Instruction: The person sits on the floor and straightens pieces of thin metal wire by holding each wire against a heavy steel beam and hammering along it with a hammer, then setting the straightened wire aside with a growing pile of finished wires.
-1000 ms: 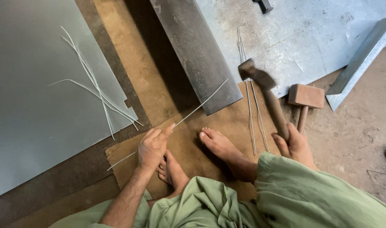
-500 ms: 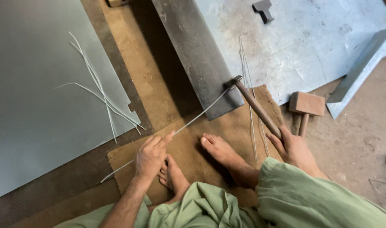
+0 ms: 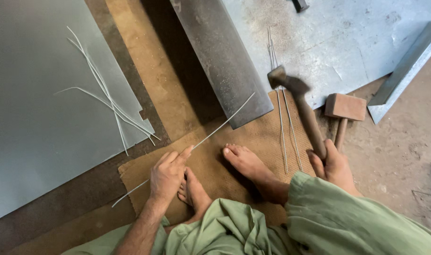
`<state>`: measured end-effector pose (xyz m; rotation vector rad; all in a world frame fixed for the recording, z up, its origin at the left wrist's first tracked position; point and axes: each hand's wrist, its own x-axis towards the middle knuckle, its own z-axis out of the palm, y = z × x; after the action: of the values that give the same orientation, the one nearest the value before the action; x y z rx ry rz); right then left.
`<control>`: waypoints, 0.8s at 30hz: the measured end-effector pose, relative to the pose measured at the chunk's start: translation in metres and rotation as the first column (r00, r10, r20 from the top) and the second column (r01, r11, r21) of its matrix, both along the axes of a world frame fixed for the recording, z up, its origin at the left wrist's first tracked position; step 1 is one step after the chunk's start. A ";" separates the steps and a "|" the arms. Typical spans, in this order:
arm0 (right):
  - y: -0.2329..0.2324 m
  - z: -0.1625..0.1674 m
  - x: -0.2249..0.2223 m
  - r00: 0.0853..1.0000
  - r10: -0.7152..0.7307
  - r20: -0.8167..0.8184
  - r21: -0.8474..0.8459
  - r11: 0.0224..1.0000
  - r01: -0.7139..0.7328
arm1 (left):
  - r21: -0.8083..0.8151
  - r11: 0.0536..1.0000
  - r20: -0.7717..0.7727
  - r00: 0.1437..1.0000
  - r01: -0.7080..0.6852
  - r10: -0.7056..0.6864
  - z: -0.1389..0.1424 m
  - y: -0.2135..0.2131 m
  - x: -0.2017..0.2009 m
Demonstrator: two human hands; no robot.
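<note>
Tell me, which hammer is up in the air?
The metal-headed hammer gripped by the right hand is raised. The other one, a wooden mallet with a blocky head, lies flat on the ground beside that hand, untouched.

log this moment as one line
left hand: pinches wire, far end on steel bar | right hand: hammer raised off the bar | mallet: on floor

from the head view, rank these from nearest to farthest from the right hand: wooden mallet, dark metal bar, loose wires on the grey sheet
From the right hand:
1. wooden mallet, just above it, right side.
2. dark metal bar, centre top.
3. loose wires, far left on the grey sheet.
</note>
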<state>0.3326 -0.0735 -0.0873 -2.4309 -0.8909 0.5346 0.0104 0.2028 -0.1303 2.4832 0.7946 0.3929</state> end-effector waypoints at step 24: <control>0.012 0.001 0.000 0.999 -0.012 -0.038 -0.071 0.997 0.009 | -0.702 0.665 -0.134 0.964 -0.255 0.228 -0.026 -0.016 -0.002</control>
<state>0.3326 -0.0613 -0.0859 -2.4783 -0.8567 0.6172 0.0085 0.1866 -0.1566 1.6494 1.0548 0.0848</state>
